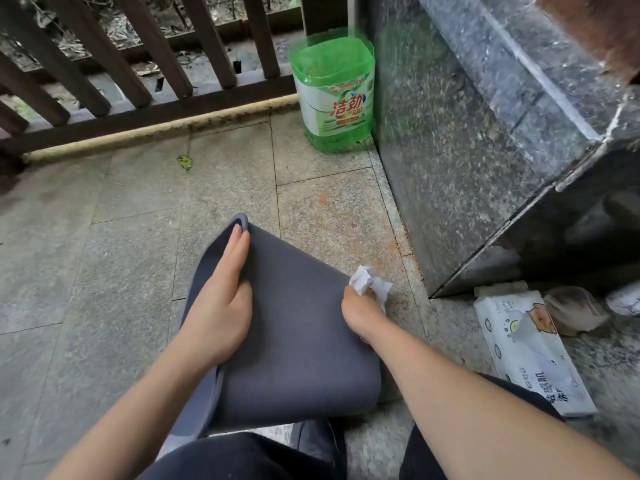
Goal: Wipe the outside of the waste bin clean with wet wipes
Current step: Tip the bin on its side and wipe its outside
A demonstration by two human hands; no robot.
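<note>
**Hands on tipped bin**

Dark trousers nearest, knees apart. Grey waste bin tipped on its side between them on stone floor. Left hand flat on bin's wall, fingers straight and pressed together, reaching rim. Right hand at bin's right edge, fingers curled, pinching crumpled wet wipe. Wipes pack rightward; green bottle beyond, by railing.

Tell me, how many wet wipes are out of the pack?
1 for certain: a crumpled wet wipe in the right hand, at the waste bin's right edge. Others may stay hidden inside the wipe pack.
</note>
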